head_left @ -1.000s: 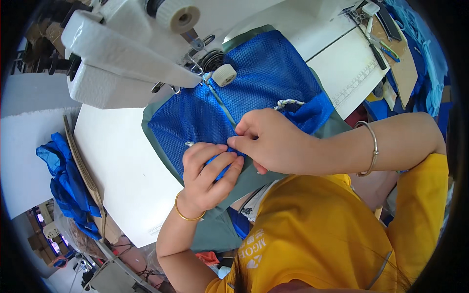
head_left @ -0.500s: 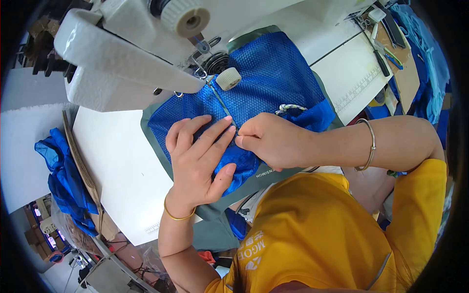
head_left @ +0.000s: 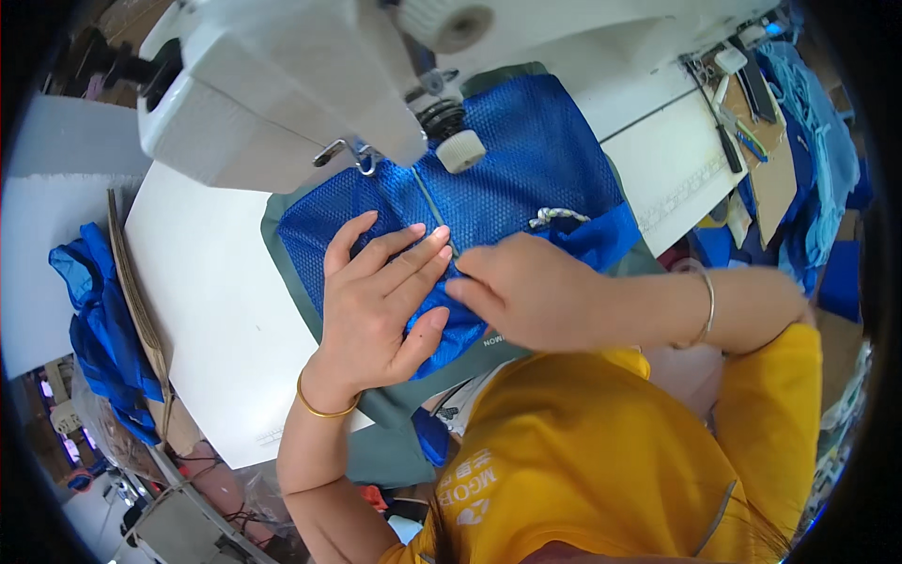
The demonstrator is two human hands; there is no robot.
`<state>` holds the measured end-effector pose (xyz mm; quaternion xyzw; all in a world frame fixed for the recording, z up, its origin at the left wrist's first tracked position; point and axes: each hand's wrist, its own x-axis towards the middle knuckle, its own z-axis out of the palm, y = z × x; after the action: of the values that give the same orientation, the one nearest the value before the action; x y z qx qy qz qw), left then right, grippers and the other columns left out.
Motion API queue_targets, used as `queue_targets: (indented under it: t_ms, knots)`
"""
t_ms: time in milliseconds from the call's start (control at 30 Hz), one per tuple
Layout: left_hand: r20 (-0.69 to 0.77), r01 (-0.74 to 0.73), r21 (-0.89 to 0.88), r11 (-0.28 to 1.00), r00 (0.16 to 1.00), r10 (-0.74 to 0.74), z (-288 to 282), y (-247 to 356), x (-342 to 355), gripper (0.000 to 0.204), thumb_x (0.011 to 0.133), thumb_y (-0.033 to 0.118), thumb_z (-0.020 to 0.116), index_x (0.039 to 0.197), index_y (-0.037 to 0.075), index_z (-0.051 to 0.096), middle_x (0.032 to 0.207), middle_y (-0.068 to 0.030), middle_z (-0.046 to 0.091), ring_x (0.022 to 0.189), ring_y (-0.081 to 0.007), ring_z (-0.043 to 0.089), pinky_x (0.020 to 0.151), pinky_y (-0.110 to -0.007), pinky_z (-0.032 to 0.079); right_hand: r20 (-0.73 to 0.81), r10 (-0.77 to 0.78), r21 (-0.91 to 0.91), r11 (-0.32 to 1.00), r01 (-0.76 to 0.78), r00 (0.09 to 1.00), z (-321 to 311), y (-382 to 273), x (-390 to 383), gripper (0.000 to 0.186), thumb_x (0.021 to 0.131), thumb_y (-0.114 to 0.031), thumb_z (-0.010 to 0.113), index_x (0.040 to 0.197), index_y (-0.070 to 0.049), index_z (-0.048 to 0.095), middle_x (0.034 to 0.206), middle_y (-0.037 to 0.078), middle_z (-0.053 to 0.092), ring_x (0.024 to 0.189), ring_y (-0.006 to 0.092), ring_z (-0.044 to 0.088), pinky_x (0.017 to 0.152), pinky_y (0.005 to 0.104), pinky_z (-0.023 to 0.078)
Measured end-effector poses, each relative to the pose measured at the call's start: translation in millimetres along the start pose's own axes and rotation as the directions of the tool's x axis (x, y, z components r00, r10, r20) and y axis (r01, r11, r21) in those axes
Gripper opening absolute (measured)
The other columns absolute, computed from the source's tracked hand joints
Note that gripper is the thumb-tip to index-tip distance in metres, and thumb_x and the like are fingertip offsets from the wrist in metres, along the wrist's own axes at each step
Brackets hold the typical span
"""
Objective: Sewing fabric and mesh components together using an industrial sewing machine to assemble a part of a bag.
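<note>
A piece of blue mesh fabric (head_left: 526, 132) lies over a dark green fabric (head_left: 293, 287) beneath the sewing machine's head (head_left: 282, 103). Down its middle, from the needle area toward my hands, runs a narrow grey-green strip (head_left: 430, 197). My left hand (head_left: 376, 301) rests palm down on the mesh just left of the strip, fingers stretched out. On the other side, my right hand (head_left: 536, 291) is closed at the strip's near end, pinching the blue fabric; its fingertips are partly hidden and slightly blurred. A knotted pale cord (head_left: 556, 218) sits on the fabric beyond my right hand.
The white machine table (head_left: 207, 310) has a printed ruler along its right part. Scissors and small tools lie on a brown board (head_left: 775, 179) at the right, beside light blue cords (head_left: 827, 179). Blue fabric (head_left: 103, 329) hangs off the left side.
The view has shifted, so the machine head appears further right and up. My right hand has moved slightly toward me and blurred, its fingers still closed. My left hand stays flat on the mesh.
</note>
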<state>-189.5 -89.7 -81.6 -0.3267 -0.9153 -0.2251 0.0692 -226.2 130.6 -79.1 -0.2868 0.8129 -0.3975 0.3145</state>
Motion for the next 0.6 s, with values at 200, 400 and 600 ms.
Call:
queue_targets:
  t_ms: [200,400,600]
  knots:
    - [-0.041,-0.016,0.056,0.998,0.999,0.019,2.4,5.2,-2.7,0.043,0.082,0.032,0.068,0.108,-0.002,0.075,0.121,-0.0144,0.073,0.112,-0.0294,0.067,0.113,-0.055,0.038,-0.248,-0.582,-0.709,0.654,0.264,0.775,14.2,16.2,-21.2,0.033,0.084,-0.017,0.061,0.108,0.005,0.067,0.117,0.021,0.064,0.113,0.0357,0.063,0.095,0.0460,0.055]
    - [-0.076,-0.004,0.025,1.000,0.997,0.006,1.3,5.3,-6.1,0.042,0.081,0.031,0.072,0.106,-0.002,0.075,0.119,-0.0145,0.073,0.110,-0.0289,0.068,0.112,-0.054,0.040,-0.214,-0.633,-0.765,0.582,0.275,0.744,23.5,33.7,-18.0,0.036,0.088,-0.015,0.059,0.116,0.006,0.066,0.126,0.023,0.065,0.117,0.0381,0.064,0.099,0.0464,0.055]
    - [-0.061,0.013,0.044,0.999,0.998,-0.011,6.8,0.7,-2.3,0.044,0.086,0.034,0.064,0.113,0.001,0.075,0.127,-0.0114,0.072,0.117,-0.0282,0.065,0.115,-0.056,0.035,-0.193,-0.648,-0.782,0.555,0.284,0.736,11.5,35.5,-13.0,0.035,0.087,-0.014,0.059,0.117,0.005,0.066,0.126,0.022,0.066,0.115,0.0375,0.064,0.098,0.0459,0.055]
